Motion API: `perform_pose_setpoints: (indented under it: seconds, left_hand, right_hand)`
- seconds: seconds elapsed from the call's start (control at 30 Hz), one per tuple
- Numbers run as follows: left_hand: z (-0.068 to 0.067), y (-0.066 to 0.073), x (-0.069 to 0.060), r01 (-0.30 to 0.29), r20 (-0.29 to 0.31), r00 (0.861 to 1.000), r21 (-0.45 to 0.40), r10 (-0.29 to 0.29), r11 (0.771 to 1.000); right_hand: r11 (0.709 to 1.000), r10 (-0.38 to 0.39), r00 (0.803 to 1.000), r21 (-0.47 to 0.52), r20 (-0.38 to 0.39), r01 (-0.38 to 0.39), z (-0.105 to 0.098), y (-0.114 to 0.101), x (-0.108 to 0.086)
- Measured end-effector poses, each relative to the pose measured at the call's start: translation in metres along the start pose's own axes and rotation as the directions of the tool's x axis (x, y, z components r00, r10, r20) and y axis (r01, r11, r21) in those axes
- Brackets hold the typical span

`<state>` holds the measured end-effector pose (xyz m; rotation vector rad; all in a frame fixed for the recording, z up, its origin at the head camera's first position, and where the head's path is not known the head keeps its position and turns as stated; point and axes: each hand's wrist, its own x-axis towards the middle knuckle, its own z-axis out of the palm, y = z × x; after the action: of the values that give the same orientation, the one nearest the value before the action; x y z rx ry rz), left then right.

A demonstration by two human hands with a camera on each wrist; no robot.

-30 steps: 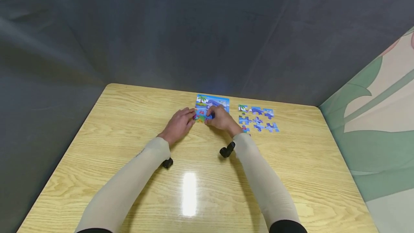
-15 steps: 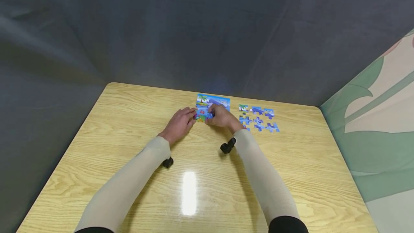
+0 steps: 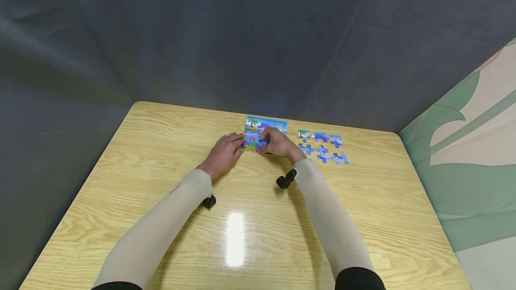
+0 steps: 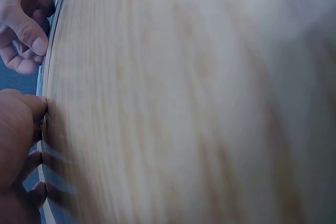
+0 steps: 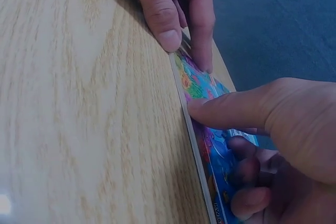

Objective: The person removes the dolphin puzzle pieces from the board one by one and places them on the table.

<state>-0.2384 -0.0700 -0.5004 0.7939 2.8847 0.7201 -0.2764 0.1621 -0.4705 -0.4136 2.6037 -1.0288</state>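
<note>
A blue jigsaw puzzle (image 3: 253,128), printed with a palm tree, a dolphin and sea life, lies near the table's far edge. My left hand (image 3: 222,155) rests at its near left corner; in the right wrist view the left thumb (image 5: 169,38) touches the front edge and a finger reaches the picture. On the middle front part lies my right hand (image 3: 278,143). Its thumb (image 5: 210,111) presses by the front edge over purple coral, the other fingers curled low above the picture. Whether a piece sits under that hand is hidden.
Several loose jigsaw pieces (image 3: 321,138) lie in rough rows on the wooden table (image 3: 169,129), right of the puzzle. A dark cloth (image 3: 242,48) hangs behind the far edge. A patterned curtain (image 3: 463,155) stands to the right.
My right wrist and forearm have shifted slightly forward and right, while the right fingers stay on the puzzle. My left hand stays at the corner; the loose pieces lie as before.
</note>
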Motion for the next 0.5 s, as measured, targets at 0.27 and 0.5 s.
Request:
perform_pose_setpoints:
  seconds: [0.27,0.5]
  left_hand:
    - [0.0001,0.0008,-0.0012,0.0,0.004,1.0,-0.006,0.0,1.0]
    - [-0.0011,0.0016,-0.0002,-0.004,0.004,1.0,0.013,0.004,1.0]
  right_hand:
    - [0.995,0.078,0.994,-0.065,0.076,-0.073,-0.003,-0.0072,0.0001]
    - [0.993,0.11,0.988,-0.06,0.106,-0.104,-0.0078,-0.0078,0.0033]
